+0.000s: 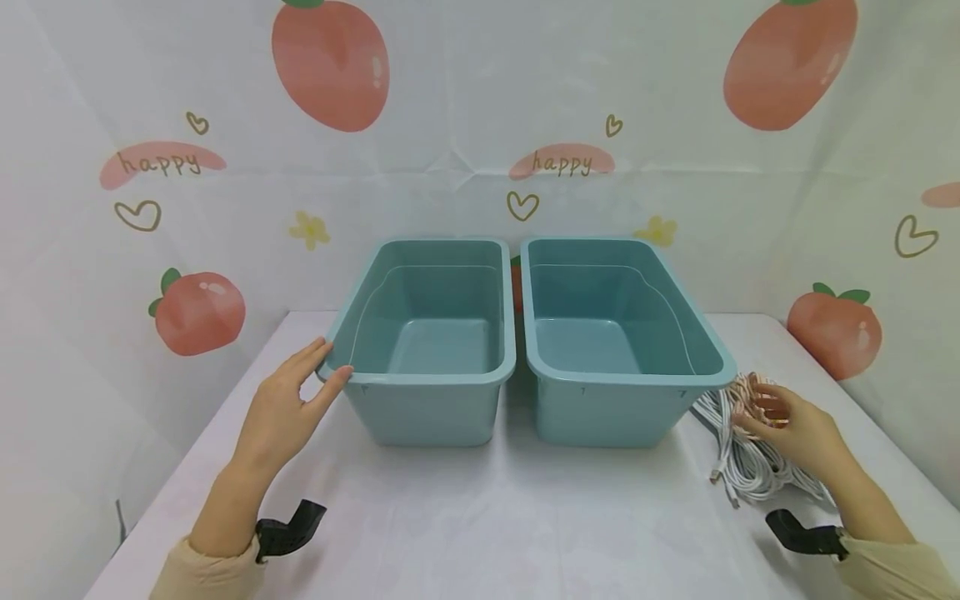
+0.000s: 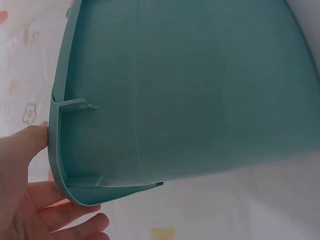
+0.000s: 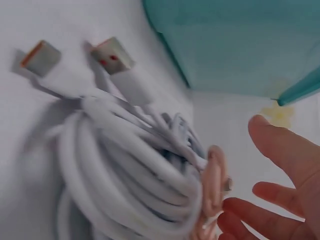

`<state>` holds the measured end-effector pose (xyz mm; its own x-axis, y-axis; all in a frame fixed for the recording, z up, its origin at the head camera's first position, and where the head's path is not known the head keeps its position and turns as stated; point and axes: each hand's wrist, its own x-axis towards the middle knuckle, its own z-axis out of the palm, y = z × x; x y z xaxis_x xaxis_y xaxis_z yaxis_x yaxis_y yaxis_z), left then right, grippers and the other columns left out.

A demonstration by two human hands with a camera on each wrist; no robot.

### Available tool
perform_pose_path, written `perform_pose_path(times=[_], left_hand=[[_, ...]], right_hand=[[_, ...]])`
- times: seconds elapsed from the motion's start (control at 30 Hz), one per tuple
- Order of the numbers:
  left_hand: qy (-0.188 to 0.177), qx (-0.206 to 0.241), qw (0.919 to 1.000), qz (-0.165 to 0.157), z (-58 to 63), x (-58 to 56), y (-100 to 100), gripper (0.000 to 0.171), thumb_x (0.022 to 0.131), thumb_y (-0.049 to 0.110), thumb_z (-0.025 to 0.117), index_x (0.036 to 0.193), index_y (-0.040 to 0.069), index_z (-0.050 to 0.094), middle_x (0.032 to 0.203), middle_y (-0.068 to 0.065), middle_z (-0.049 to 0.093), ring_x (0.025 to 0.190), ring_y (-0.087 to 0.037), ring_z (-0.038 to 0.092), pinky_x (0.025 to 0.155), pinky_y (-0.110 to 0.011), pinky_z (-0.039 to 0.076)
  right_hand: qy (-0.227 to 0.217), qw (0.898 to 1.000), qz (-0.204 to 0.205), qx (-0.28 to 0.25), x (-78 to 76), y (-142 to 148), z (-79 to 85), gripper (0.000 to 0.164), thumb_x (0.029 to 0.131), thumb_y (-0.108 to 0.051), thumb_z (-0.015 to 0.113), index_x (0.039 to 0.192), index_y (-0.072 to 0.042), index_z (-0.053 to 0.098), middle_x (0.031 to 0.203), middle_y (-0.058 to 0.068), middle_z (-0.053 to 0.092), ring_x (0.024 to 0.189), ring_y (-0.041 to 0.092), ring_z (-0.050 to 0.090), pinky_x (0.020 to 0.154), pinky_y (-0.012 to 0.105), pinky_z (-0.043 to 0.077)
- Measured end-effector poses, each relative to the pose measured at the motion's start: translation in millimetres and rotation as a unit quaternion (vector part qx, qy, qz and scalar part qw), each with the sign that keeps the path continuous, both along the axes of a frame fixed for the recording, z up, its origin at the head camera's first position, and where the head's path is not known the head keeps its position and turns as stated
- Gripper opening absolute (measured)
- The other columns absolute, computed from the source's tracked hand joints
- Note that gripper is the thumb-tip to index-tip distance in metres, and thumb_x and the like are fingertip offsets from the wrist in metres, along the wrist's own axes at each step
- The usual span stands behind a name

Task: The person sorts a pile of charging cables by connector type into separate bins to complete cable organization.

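Two blue-green plastic bins stand side by side, the left bin (image 1: 431, 408) and the right bin (image 1: 600, 412). My left hand (image 1: 281, 412) touches the front left corner of the left bin's rim (image 2: 54, 145), thumb on one side of the corner and fingers on the other. To the right of the right bin lies a bundle of coiled white USB cables (image 1: 753, 467) with a pinkish-orange cable (image 3: 214, 180) among them. My right hand (image 1: 806, 429) is over the pinkish part, thumb and fingers spread apart. In the right wrist view its fingertips are beside that cable; whether they touch it I cannot tell.
Both bins sit on a white-covered table (image 1: 517, 525). Behind them hangs a white cloth (image 1: 442, 92) printed with red fruit, hearts and yellow flowers. Black wrist straps (image 1: 288, 529) show on both arms. Metal USB plugs (image 3: 112, 54) stick out of the bundle.
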<state>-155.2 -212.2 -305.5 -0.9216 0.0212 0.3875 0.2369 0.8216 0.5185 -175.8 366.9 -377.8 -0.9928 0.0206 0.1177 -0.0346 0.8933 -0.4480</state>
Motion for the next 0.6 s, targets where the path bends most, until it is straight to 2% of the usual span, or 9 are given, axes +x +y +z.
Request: perform_pose_path(times=[0.13, 0.27, 0.6], left_hand=[[0.006, 0.001, 1.0, 0.0, -0.7, -0.4, -0.5, 0.058, 0.093, 0.041, 0.053, 0.136, 0.001, 0.047, 0.143, -0.019, 0.044, 0.13, -0.043, 0.041, 0.099, -0.062, 0.038], [0.009, 0.005, 1.0, 0.001, -1.9, -1.3, -0.6, 0.058, 0.093, 0.04, 0.054, 0.135, 0.001, 0.048, 0.143, -0.019, 0.044, 0.131, -0.042, 0.041, 0.098, -0.061, 0.04], [0.013, 0.009, 0.9999, 0.003, -2.8, -2.2, -1.0, 0.057, 0.093, 0.04, 0.055, 0.135, 0.002, 0.049, 0.142, -0.018, 0.045, 0.131, -0.041, 0.042, 0.099, -0.06, 0.039]], right_hand=[[-0.016, 1.0, 0.0, 0.004, -1.3, -1.3, -5.4, 0.077, 0.082, -0.041, 0.069, 0.13, 0.013, 0.039, 0.116, 0.039, 0.053, 0.102, 0.053, 0.054, 0.074, 0.057, 0.053], [-0.012, 1.0, -0.001, 0.004, -0.8, -3.9, -6.6, 0.076, 0.08, -0.037, 0.072, 0.128, 0.013, 0.041, 0.114, 0.039, 0.054, 0.098, 0.052, 0.056, 0.073, 0.054, 0.055], [0.028, 0.999, -0.017, 0.009, 0.4, -5.2, -12.0, 0.062, 0.077, -0.029, 0.076, 0.119, 0.01, 0.053, 0.095, 0.032, 0.063, 0.085, 0.044, 0.061, 0.065, 0.05, 0.054]])
